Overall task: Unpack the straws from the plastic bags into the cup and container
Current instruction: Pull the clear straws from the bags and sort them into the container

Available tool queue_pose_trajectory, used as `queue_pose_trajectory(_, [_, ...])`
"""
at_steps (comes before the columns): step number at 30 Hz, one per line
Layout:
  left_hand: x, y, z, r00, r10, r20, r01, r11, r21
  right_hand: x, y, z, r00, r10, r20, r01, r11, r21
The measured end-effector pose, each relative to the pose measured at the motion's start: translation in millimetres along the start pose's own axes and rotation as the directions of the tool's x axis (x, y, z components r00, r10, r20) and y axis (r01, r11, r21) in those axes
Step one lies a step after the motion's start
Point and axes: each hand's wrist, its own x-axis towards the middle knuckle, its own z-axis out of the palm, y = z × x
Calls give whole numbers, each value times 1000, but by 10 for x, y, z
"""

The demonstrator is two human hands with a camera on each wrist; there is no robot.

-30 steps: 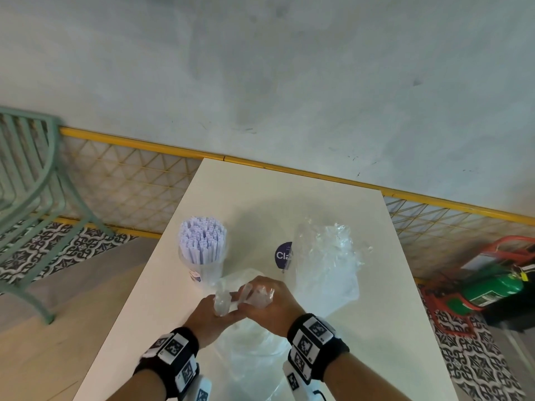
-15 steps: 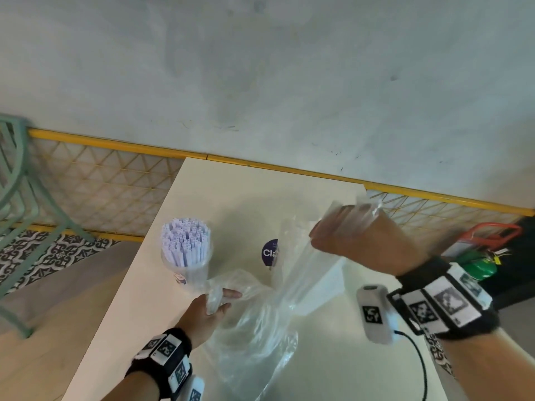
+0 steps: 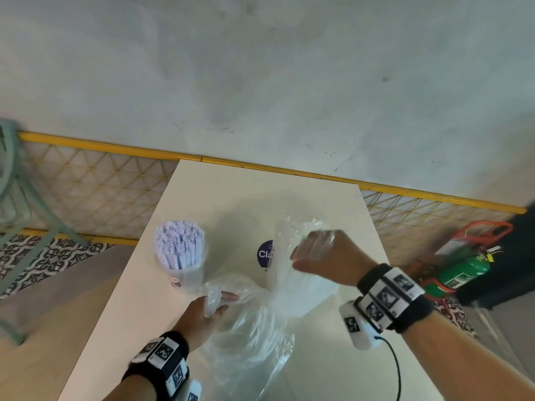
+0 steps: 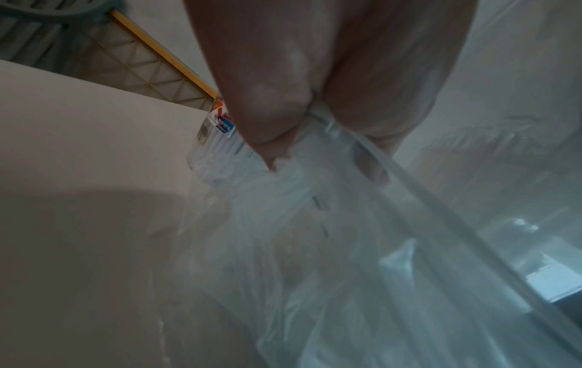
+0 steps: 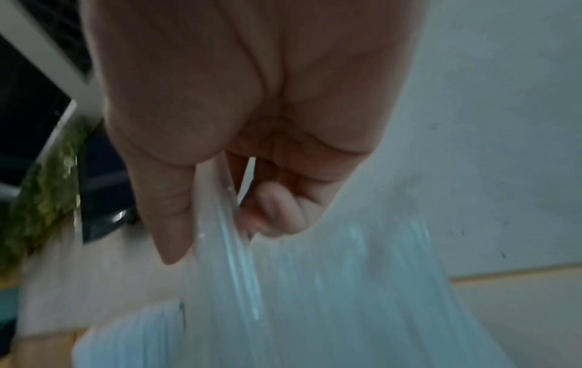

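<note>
In the head view, a round dark-blue sticker [image 3: 265, 254] at the centre of the white counter [image 3: 231, 192] reads "Cla", the rest hidden behind clear plastic. Left of it stands a clear cup [image 3: 185, 270] packed with upright white straws [image 3: 179, 244], bearing a small label too blurred to read. The left hand [image 3: 207, 309], lower centre, pinches a bunched edge of the plastic bag [image 3: 254, 328] lying on the counter; the right hand [image 3: 324, 256], raised at centre right, is curled round another stretch of clear plastic. In the left wrist view, the fingers [image 4: 267, 104] pinch a gathered fold of bag; the cup's red-and-blue label [image 4: 222, 122] shows behind them, unreadable. In the right wrist view, thumb and curled fingers [image 5: 277, 206] grip a clear strand of plastic.
</note>
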Motion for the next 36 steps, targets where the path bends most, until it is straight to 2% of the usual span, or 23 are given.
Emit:
queue_pose_trajectory(2, [0,-7,0,1000,-9,0,9,1000,4,-57,124,217,998,67,-12,-66,997,33])
queue_pose_trajectory(4, [-1,-9,1,1000,-13,0,13,1000,8,-95,181,287,997,74,-39,-73,997,20])
queue_pose_trajectory(7, [-1,-11,2,1000,-13,-3,13,1000,14,-124,179,153,1000,-5,17,4,998,61])
queue_pose_trajectory(10, [-4,-2,3,1000,-10,-8,10,1000,13,-161,154,-61,993,-105,52,105,994,11])
queue_pose_trajectory(14, [-14,5,3,1000,-4,-5,4,1000,28,-174,1,-183,976,-179,-127,180,984,-4])
queue_pose_trajectory(16, [-18,17,8,1000,-6,0,6,999,36,-141,-126,-67,956,-245,-159,223,964,-147])
queue_pose_trajectory(19, [-17,33,4,1000,0,0,0,999,50,-84,-198,239,922,-372,-109,275,826,-492])
queue_pose_trajectory(21, [-24,42,-5,1000,2,-1,-2,998,61,-76,-117,394,881,-443,-167,269,758,-594])
queue_pose_trajectory(22, [-31,46,-10,1000,8,-4,-8,998,60,-76,-40,451,865,-457,-208,255,756,-602])
queue_pose_trajectory(24, [-38,59,-8,1000,22,-4,-21,998,59,-104,116,538,881,-414,-229,221,789,-574])
queue_pose_trajectory(26, [-38,64,0,1000,22,-2,-22,998,66,-150,238,626,932,-326,-158,187,807,-560])
queue_pose_trajectory(27, [-29,56,2,1000,21,0,-21,997,72,-165,277,657,949,-295,-114,174,789,-589])
queue_pose_trajectory(30, [-28,67,0,1000,6,-4,-6,995,104,-180,256,666,969,-239,-53,142,726,-673])
queue_pose_trajectory(33, [-43,130,-7,999,-9,-32,12,995,101,-233,39,620,940,-329,-86,195,730,-655])
queue_pose_trajectory(35, [-53,164,-10,999,-22,-40,25,996,89,-289,-141,673,889,-449,-87,328,758,-564])
queue_pose_trajectory(36, [-67,195,-11,999,-23,-28,26,995,94,-296,-217,735,872,-482,-84,396,797,-456])
